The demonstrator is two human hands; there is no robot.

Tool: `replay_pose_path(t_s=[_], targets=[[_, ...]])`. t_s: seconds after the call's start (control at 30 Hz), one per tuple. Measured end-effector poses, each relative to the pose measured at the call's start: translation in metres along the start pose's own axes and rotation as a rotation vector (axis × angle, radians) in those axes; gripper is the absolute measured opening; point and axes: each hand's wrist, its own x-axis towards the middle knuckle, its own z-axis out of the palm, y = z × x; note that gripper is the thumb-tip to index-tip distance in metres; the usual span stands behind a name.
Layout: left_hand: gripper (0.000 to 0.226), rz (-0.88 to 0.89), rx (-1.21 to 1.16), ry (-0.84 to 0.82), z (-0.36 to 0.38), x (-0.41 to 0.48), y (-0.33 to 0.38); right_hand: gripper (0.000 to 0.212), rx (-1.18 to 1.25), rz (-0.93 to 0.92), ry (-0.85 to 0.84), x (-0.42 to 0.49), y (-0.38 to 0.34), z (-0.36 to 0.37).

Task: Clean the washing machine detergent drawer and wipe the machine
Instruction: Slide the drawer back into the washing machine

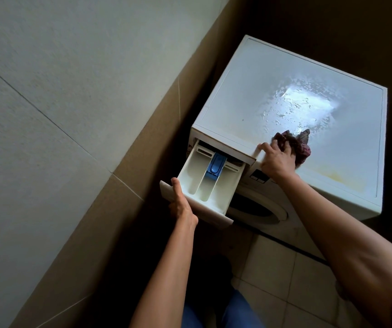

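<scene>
The long white plastic detergent drawer (191, 176) stands pulled far out of the white front-loading washing machine (249, 74), its long axis running from the slot toward the person. The left hand (181, 205) grips its front panel, thumb on top; the other fingers are hidden below. This hand is the nearer one for pulling it free. The right hand (278, 160) presses a crumpled dark red cloth (302, 146) on the wet top, fingers curled on it. There is one drawer, one cloth, one blue insert (216, 166).

No legible text on the washing machine (249, 91)
</scene>
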Motion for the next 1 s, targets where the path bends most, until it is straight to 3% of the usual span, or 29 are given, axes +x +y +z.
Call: replay_pose_path(t_s=[0.6,1.0], targets=[[0.094,0.043,0.107,-0.057,-0.014,0.000,0.001,0.046,-0.013,-0.005,-0.014,-0.002,0.002,-0.002],[0.096,0.008,0.052,-0.086,-0.011,0.003,0.005,0.047,-0.029,0.010,-0.014,-0.004,-0.001,0.000]])
